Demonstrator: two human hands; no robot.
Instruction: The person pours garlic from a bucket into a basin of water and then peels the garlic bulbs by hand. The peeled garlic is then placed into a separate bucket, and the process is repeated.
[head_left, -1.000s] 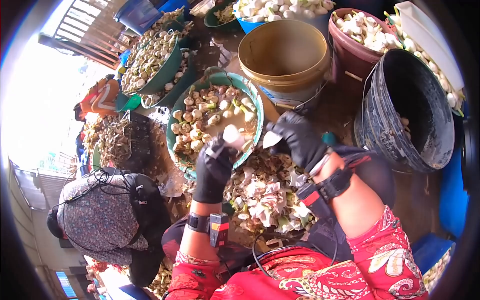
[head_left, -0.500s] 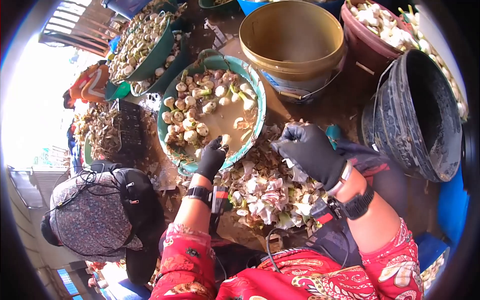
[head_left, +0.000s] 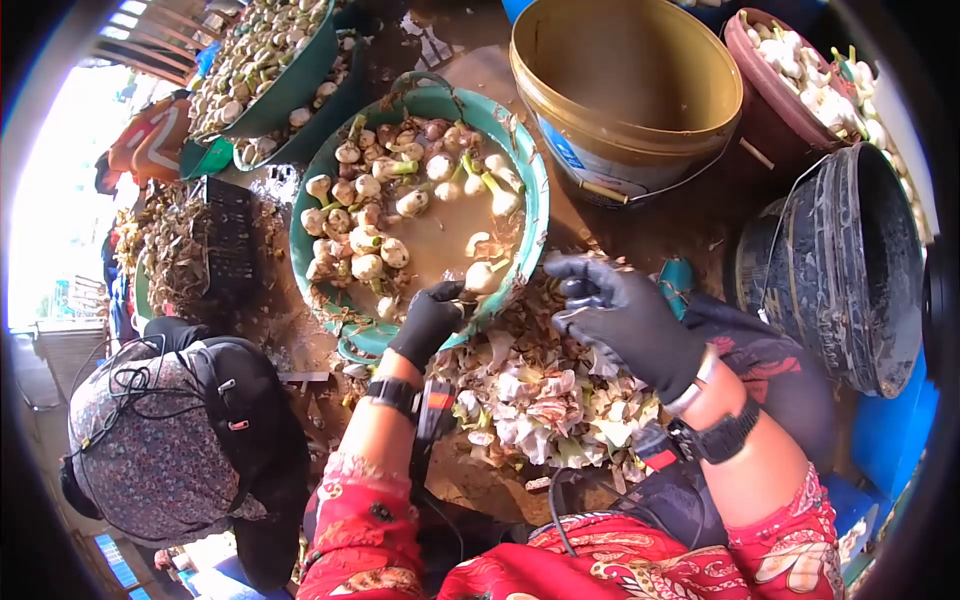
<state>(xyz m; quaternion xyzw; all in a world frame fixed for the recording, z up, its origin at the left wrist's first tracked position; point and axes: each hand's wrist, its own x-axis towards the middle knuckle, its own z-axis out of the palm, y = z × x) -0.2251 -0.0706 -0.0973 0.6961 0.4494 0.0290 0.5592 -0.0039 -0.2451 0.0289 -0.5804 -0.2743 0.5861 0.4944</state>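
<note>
1. Two hands in black gloves work over a heap of peelings [head_left: 545,392] that lies between the forearms.
2. Left hand [head_left: 428,322]: the arm reaches forward over the near rim of a teal basin [head_left: 541,190]. The wrist is straight, with a black wristband [head_left: 392,393] behind the glove. The fingers are drawn together at their tips and pinch a white bulb [head_left: 481,278].
3. Right hand [head_left: 625,318]: the hand hovers just outside the basin rim, above the peelings, with the palm turned toward the left hand. The fingers are spread and loosely curled, with the thumb set toward the forefinger. A pale sliver shows at the fingertips. Whether the hand grips anything cannot be told.
4. White bulb: round and pale, wet, with a short greenish stub on its top. It sits at the near edge of the basin, just above the muddy water [head_left: 452,238], touching the left fingertips.
5. Basin contents: many similar bulbs, some with green stalks, lie in the brown water, mostly along the far and left sides.
6. Surroundings: a yellow bucket [head_left: 640,130] stands beyond the basin. A dark bucket [head_left: 800,262] stands to the right. A second person [head_left: 150,450] in a patterned garment sits at the lower left.
</note>
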